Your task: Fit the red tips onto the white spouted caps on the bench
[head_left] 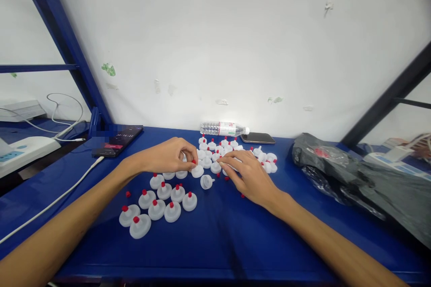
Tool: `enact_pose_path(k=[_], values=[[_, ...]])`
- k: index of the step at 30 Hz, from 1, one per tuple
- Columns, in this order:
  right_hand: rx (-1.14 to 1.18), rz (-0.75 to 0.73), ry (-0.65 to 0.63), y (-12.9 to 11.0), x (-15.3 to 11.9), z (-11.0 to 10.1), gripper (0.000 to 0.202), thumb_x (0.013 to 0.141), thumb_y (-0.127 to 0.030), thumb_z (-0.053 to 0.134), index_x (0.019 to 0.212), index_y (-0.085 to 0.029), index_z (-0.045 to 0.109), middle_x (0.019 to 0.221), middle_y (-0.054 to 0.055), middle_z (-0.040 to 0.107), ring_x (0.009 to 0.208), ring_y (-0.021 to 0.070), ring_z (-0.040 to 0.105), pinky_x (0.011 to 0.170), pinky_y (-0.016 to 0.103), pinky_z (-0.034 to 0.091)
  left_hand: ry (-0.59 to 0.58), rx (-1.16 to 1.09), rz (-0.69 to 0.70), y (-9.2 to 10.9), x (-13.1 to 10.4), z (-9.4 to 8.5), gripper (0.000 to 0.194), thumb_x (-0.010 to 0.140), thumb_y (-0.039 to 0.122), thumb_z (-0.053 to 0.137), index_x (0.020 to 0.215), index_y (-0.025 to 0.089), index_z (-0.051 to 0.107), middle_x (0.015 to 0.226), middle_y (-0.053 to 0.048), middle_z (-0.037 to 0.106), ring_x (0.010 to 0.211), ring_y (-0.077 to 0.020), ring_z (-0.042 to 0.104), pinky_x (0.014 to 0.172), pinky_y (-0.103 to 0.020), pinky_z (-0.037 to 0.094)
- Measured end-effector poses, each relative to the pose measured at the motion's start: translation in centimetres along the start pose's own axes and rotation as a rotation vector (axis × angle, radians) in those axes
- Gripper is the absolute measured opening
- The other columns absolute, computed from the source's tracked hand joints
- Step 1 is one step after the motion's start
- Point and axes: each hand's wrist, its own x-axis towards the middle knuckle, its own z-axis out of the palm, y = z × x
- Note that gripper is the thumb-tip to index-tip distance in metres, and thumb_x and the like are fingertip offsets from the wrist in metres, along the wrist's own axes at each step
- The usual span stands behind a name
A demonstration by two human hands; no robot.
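Many white round plastic caps with red tips lie on the blue table. My left hand [178, 154] pinches the red tip of a white cap [197, 171] near the middle of the group. To its right, my right hand [244, 172] is over other caps, fingers bent and apart at its left side; whether it holds one is hidden. A white cap without a red tip [207, 182] lies on its side between the hands. Several capped pieces [156, 209] stand at the front left, beside a loose red tip [128, 194].
A clear bottle [224, 128] lies by the wall, next to a dark phone [258, 138]. Another phone [121, 140] with a white cable sits at the left. A grey plastic bag [357, 175] covers the right side. Power strips [27, 150] stand at both edges.
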Motion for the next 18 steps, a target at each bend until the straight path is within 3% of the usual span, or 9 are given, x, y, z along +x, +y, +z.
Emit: enact_pose_path(k=[8, 15, 18], values=[[0.015, 0.006, -0.046, -0.4, 0.1, -0.4, 0.023, 0.107, -0.023, 0.049, 0.105, -0.019, 0.071, 0.107, 0.008, 0.074, 0.1, 0.0229, 0.066, 0.091, 0.042, 0.048, -0.007, -0.02, 0.02, -0.1, 0.1, 0.5, 0.023, 0.09, 0.035, 0.061, 0.072, 0.021, 0.064, 0.061, 0.003, 0.057, 0.054, -0.0116, 0.048, 0.052, -0.025, 0.036], [0.03, 0.02, -0.062, -0.4, 0.0, -0.4, 0.023, 0.107, -0.022, 0.048, 0.104, -0.02, 0.07, 0.107, 0.008, 0.073, 0.101, 0.023, 0.066, 0.091, 0.042, 0.047, 0.003, -0.006, 0.032, -0.3, 0.4, 1.2, 0.045, 0.091, 0.035, 0.055, 0.058, 0.021, 0.028, 0.056, 0.004, 0.026, 0.051, -0.0106, 0.02, 0.049, -0.03, 0.021], [0.037, 0.022, -0.068, -0.4, 0.1, -0.4, 0.022, 0.107, -0.022, 0.049, 0.104, -0.02, 0.07, 0.107, 0.008, 0.073, 0.101, 0.0228, 0.066, 0.092, 0.042, 0.047, 0.013, 0.009, 0.027, -0.2, 0.4, 1.5, 0.047, 0.091, 0.038, 0.056, 0.057, 0.021, 0.028, 0.055, 0.005, 0.027, 0.051, -0.0105, 0.022, 0.049, -0.03, 0.022]])
